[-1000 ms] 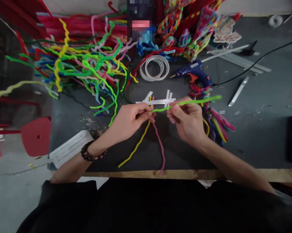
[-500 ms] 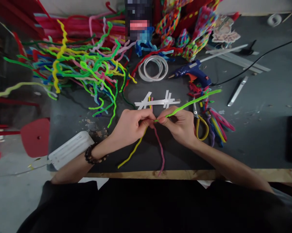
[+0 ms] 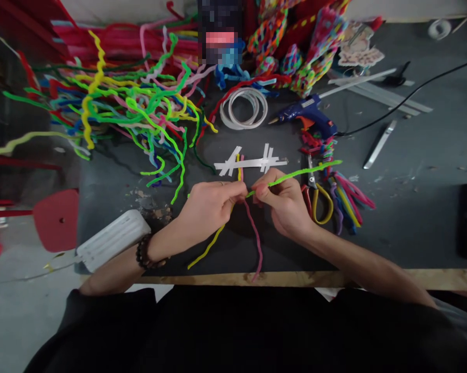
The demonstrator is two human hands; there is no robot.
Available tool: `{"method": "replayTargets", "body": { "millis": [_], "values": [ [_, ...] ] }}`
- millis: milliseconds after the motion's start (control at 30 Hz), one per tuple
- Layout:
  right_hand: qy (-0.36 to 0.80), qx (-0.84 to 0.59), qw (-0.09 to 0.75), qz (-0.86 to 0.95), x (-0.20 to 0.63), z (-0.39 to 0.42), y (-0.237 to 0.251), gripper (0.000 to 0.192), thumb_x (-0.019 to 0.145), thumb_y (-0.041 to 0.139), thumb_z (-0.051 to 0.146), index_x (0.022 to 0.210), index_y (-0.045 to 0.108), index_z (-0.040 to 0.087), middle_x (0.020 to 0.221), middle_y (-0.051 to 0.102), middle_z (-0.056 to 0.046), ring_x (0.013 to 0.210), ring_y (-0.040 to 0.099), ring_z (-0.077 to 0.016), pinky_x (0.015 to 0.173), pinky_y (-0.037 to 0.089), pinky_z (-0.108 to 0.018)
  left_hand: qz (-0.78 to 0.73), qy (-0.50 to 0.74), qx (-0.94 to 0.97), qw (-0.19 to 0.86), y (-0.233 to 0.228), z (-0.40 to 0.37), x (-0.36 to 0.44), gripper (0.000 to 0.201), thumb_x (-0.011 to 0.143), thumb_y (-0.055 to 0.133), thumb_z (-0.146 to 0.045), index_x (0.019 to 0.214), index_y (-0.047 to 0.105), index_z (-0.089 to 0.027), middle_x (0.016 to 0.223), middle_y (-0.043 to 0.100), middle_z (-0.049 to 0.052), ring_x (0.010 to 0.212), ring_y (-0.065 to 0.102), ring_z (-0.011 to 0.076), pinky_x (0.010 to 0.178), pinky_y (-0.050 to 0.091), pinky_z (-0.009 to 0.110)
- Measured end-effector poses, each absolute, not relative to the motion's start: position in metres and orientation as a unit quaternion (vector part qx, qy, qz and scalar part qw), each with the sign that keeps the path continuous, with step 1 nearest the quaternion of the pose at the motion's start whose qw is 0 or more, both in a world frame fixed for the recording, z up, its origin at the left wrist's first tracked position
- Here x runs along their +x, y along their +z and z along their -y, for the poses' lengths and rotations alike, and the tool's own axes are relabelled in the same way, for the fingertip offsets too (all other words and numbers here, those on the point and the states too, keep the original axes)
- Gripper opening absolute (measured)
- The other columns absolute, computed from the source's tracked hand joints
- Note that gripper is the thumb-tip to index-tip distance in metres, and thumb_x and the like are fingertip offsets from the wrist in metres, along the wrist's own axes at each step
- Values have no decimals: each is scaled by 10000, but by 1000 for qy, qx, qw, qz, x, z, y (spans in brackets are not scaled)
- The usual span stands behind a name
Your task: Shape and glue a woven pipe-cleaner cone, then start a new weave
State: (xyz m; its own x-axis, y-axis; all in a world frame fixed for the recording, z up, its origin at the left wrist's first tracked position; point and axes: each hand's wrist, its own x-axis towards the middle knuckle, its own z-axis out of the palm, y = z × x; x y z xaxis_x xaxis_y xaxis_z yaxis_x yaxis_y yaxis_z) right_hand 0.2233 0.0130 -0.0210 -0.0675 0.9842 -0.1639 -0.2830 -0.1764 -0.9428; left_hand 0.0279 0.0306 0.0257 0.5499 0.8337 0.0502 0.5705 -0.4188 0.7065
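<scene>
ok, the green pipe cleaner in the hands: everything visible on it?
The green pipe cleaner is a thin, fuzzy, bright lime stem, slightly wavy. Its near end is pinched between the left hand and right hand, where the yellow stem and pink stem also meet. From there it slants up and right, above the table, its free end over the yellow-handled pliers.

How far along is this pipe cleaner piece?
Early. Yellow pipe cleaner and pink pipe cleaner are gathered in the left hand. Right hand pinches a green pipe cleaner at the same spot. Its long tail lies straight; the stems below hang loose.
</scene>
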Motion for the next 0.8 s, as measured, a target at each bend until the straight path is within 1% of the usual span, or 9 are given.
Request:
{"method": "replayTargets", "body": {
  "millis": [100, 167, 267, 333, 400, 500, 633, 700, 800],
  "values": [
    [636, -456, 507, 362, 225, -18, -23, 254, 811, 890, 435, 797, 741, 229, 711, 655, 28, 601, 573, -90, 501, 419, -233, -459, 198, 790, 355, 26, -36, 26, 148, 983, 601, -124, 1018, 715, -212, 896, 796, -11, 731, 712, 118, 655, 457, 230],
    [644, -465, 505, 338, 226, -21, -25, 279, 818, 879, 465, 822, 736, 226, 704, 653, 26, 592, 571, -86, 486, 406, -226, -472, 198, 767, 388, 26, -40, 24, 148, 1013, 585, -163, 1083, 708, -208, 932, 806, 0, 744, 719, 120, 658, 467, 230],
    [618, -485, 522, 331, 227, -23, -27, 311, 825, 866, 506, 838, 719, 233, 682, 636, 33, 579, 560, -86, 477, 412, -224, -478, 202, 739, 431, 26, -44, 21, 173, 1033, 534, -165, 1012, 701, -202, 843, 791, -9, 720, 712, 119, 651, 476, 228],
    [599, -482, 528, 361, 228, -23, -27, 283, 849, 851, 494, 857, 724, 241, 680, 635, 38, 579, 570, -88, 492, 443, -227, -476, 201, 725, 455, 27, -44, 21, 157, 1026, 545, -168, 995, 695, -200, 822, 789, -10, 702, 708, 117, 635, 476, 225],
    [596, -459, 520, 404, 229, -21, -25, 250, 853, 855, 470, 915, 752, 251, 732, 677, 33, 607, 606, -94, 519, 483, -232, -474, 195, 712, 480, 29, -44, 22, 126, 1015, 567, -171, 1002, 690, -196, 827, 795, -7, 683, 704, 113, 621, 475, 223],
    [591, -421, 500, 472, 230, -19, -21, 289, 792, 916, 421, 993, 794, 252, 854, 763, 6, 709, 691, -122, 608, 547, -252, -475, 186, 694, 508, 33, -42, 24, 117, 1010, 576, -178, 951, 676, -188, 788, 783, -5, 649, 693, 109, 598, 467, 224],
    [514, -442, 489, 549, 232, -18, -16, 203, 818, 900, 400, 924, 822, 245, 856, 791, -12, 749, 712, -147, 666, 560, -284, -471, 191, 693, 510, 37, -41, 25, 151, 1021, 551, -184, 927, 669, -190, 750, 762, -11, 650, 691, 115, 599, 461, 231],
    [485, -449, 490, 569, 233, -17, -15, 186, 841, 879, 409, 882, 806, 244, 835, 784, -9, 751, 709, -153, 694, 564, -302, -464, 189, 711, 494, 37, -40, 25, 160, 1018, 554, -173, 918, 677, -192, 745, 757, -18, 667, 693, 118, 640, 474, 237],
    [479, -445, 486, 580, 234, -15, -16, 204, 863, 859, 406, 835, 753, 234, 826, 767, -4, 756, 712, -154, 714, 566, -311, -445, 192, 739, 468, 31, -34, 29, 176, 987, 568, -121, 857, 662, -196, 736, 747, -36, 682, 692, 116, 670, 473, 234]
  ]
}}
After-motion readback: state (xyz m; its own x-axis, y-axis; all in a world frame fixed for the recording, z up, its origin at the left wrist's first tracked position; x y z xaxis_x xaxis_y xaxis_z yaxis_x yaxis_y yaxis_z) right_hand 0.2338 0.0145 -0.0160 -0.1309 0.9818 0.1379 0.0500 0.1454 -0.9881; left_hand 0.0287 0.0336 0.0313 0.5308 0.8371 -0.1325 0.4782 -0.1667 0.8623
